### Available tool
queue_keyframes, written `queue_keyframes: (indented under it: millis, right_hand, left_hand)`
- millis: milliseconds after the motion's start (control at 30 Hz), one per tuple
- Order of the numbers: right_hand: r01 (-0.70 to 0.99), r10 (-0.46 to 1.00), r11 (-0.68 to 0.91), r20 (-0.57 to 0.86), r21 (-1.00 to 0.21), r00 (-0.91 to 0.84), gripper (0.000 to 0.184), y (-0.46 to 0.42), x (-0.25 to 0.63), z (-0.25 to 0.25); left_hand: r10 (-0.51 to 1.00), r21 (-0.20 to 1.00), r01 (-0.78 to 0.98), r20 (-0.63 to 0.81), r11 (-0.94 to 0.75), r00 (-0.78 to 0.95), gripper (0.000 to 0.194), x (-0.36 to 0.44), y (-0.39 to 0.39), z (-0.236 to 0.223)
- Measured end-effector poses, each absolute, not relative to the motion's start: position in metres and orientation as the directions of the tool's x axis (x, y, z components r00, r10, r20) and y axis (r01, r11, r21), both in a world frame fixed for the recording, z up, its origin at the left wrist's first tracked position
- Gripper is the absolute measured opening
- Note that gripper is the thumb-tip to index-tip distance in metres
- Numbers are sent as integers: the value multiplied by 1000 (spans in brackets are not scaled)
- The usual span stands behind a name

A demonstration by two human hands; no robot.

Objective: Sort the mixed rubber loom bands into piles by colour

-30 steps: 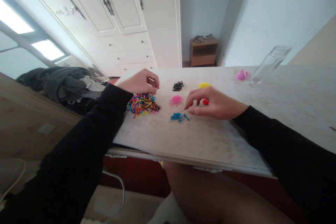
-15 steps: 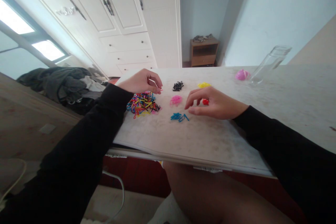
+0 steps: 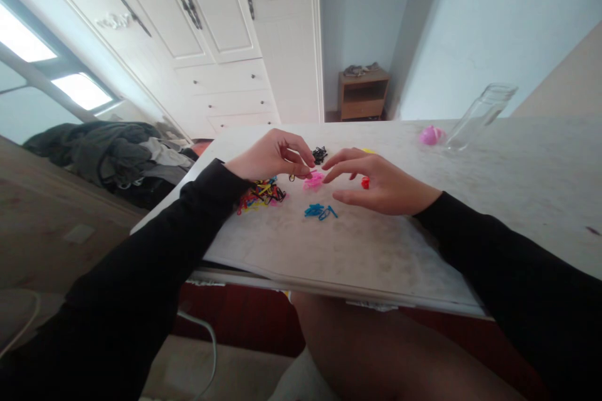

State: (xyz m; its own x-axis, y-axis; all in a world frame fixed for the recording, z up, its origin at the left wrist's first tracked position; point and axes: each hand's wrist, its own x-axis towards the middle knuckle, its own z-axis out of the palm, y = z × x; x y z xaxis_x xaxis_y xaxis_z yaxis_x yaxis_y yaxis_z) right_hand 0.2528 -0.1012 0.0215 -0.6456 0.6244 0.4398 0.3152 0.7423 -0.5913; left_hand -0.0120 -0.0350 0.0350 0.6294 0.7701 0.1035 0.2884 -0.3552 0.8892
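My left hand (image 3: 277, 155) is over the pink rubber bands (image 3: 313, 182), thumb and fingertips pinched on what looks like a pink rubber band (image 3: 314, 171). Its wrist partly covers a mixed pile of coloured rubber bands (image 3: 263, 194). Facing it from the right, my right hand (image 3: 379, 183) hovers with fingers and thumb apart and nothing between them. Near its thumb lie blue rubber bands (image 3: 320, 211). Red rubber bands (image 3: 365, 182) show behind the palm, and yellow rubber bands (image 3: 367, 151) are mostly hidden by the fingers. Black rubber bands (image 3: 320, 155) lie beyond the pink ones.
On the right of the pale table (image 3: 367, 250) a clear glass bottle (image 3: 482, 116) appears tilted beside a pink ball-like object (image 3: 431, 135). Dark clothes (image 3: 108, 153) are heaped past the table's left side. A white wardrobe (image 3: 286, 44) and a small wooden cabinet (image 3: 363, 95) stand behind.
My left hand has moved right from the mixed pile to the pink rubber bands, still pinching. My right hand has stayed nearly in place, its fingers lifted slightly.
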Motion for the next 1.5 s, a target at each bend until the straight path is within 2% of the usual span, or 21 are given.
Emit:
queue_keyframes:
  millis: [233,367,533,667,767,1000,1167,1300,1500]
  right_hand:
    - [316,591,773,443,-550,-675,33,-102,248,18]
    - [362,615,778,504,-514,-606,22,-101,248,19]
    - [441,623,781,506,-442,-597,17,-97,245,14]
    - [469,596,802,432,-371,-677,22,-95,236,9]
    - [492,595,804,446,-335,-669,25,-94,231,9]
    - [438,560,829,496,-348,-664,46,-94,223,6]
    - [420,559,829,498,-370,-663,50,-93,217,2]
    - [410,577,816,516,-408,-633,46,-92,217,3]
    - [442,655,755,555,-484,-512,31,-91,223,7]
  left_hand:
    - [795,917,235,128,-323,592,39,-3,-40,32]
    - [847,936,215,135,-280,514,38,-2,-38,32]
    - [908,967,58,213,-250,360,40,-2,-31,23]
    - [940,989,-31,148,-146,308,42,3,-30,17]
    - [946,992,-79,122,-103,299,41,7,-33,16]
    - [935,985,-147,136,-92,329,38,15,-43,14]
    - [941,982,-158,150,-105,304,32,19,-48,17]
    - [943,985,-127,148,-114,298,31,18,-48,18]
    - [937,978,-163,174,-129,303,35,15,-45,16]
